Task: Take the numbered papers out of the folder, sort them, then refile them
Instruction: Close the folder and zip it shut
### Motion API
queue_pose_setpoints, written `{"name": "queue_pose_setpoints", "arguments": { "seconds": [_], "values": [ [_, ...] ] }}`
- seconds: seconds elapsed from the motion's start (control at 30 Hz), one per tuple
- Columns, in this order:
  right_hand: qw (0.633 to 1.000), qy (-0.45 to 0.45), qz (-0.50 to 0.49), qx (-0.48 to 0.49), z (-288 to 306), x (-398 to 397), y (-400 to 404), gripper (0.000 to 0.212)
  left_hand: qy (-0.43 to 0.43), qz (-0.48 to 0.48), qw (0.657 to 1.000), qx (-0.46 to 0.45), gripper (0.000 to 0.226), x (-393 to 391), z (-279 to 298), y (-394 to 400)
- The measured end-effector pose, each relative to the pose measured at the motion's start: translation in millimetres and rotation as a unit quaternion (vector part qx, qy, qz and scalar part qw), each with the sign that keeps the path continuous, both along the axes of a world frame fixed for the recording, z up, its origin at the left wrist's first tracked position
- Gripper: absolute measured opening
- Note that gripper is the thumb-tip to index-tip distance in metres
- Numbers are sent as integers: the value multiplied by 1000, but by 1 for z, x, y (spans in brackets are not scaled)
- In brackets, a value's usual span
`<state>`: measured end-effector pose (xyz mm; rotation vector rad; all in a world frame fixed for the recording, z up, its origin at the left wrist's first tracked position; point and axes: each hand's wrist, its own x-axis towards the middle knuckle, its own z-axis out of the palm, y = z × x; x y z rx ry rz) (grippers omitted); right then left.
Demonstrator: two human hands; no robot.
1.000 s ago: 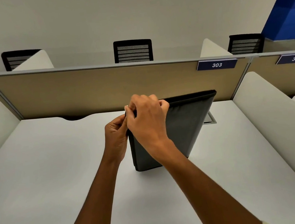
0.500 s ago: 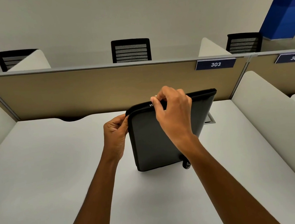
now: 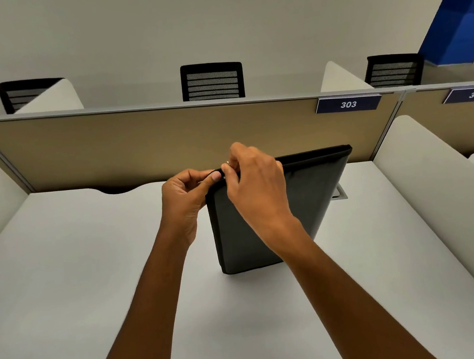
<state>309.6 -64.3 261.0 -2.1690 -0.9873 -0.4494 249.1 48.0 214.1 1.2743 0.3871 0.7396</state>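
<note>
Folder [image 3: 268, 223] stands upright on the desk [image 3: 92, 271], centre, before the rear partition [image 3: 141, 143]. Left hand [image 3: 186, 203] is at its upper left corner, right hand [image 3: 256, 189] just beside on the top edge. Three chairs [image 3: 212, 81] stand behind the partition. Side dividers [image 3: 439, 184] flank the desk.

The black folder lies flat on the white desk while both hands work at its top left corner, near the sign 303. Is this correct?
Not quite. In the head view the black folder stands upright on its lower edge on the white desk; it does not lie flat. The rest holds: the left hand and right hand both pinch at its top left corner, and the sign 303 hangs on the partition behind.
</note>
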Motion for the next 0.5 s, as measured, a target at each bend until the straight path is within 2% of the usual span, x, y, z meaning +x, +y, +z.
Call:
{"name": "queue_pose_setpoints", "arguments": {
  "seconds": [0.2,0.3,0.5],
  "values": [
    [999,21,-37,9,6,27,-18,13,31,72,995,54,8,4,-1,-2],
    [996,28,-75,31,4,48,-35,19,40,67,995,54,7,4,0,1],
    [986,37,-137,92,-5,95,-75,17,37,31,999,12,4,3,1,2]
  ]
}}
